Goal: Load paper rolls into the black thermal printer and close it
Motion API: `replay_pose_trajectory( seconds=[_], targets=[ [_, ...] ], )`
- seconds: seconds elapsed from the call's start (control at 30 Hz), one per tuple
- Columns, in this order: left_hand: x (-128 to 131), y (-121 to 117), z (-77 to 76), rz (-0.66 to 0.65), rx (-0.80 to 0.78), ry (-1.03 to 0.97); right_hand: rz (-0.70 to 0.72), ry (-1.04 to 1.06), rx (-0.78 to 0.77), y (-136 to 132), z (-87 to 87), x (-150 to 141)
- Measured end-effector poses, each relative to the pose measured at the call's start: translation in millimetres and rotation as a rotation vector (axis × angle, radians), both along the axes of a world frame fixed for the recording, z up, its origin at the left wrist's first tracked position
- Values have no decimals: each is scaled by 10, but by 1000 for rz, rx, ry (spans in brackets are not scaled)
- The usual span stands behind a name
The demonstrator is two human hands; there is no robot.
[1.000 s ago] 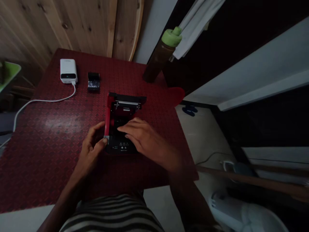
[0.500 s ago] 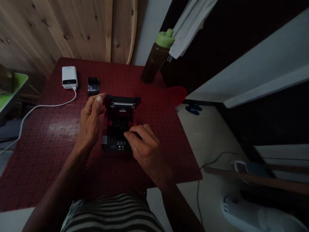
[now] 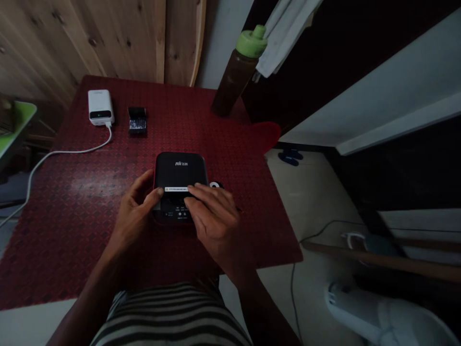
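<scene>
A small black label printer with red sides sits on the table, its lid down over the top. A white strip with tiny print runs along the lid's front edge, above a dark panel with small icons. My left hand grips the printer's left side, thumb on the front left of the lid. Curled over the right side, my right hand has its fingertips at the lid's front edge. A black roll with a white core shows beyond its knuckles, mostly hidden by the hand and seemingly held in it.
Behind the printer lie a black ribbon roll and a white power bank with a white cable. A brown bottle with a green cap stands at the far edge. A red rounded object juts out at the table's right side.
The printer's lid, raised before, is now down. My left hand moved from the lid's upper left corner to the printer's side. The black roll has come into sight by my right hand.
</scene>
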State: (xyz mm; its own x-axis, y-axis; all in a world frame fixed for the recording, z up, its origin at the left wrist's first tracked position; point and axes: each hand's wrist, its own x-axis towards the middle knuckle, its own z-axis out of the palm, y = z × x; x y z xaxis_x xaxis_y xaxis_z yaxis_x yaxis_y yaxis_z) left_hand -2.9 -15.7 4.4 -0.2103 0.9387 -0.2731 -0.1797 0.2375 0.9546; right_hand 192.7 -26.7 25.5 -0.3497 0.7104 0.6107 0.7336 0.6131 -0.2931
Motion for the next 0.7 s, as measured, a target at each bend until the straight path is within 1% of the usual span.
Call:
replay_pose_trajectory(
  seconds=[0.1,0.23,0.37,0.47,0.57,0.7],
  targets=[
    [6,-17,5,-33,-28,-36,22,18,-61,-5,18,3],
    [-4,-11,18,-41,5,23,27,26,-118,-14,52,0],
    [-4,-2,-18,-42,4,57,26,52,-128,-8,36,-15],
    [3,-32,-56,-13,-14,57,36,86,-127,-31,-3,-8],
    [3,-130,-47,-2,-7,48,23,164,-145,-126,-44,46],
    [-8,-272,31,-15,-8,40,-93,315,-176,-350,-157,153]
  ],
)
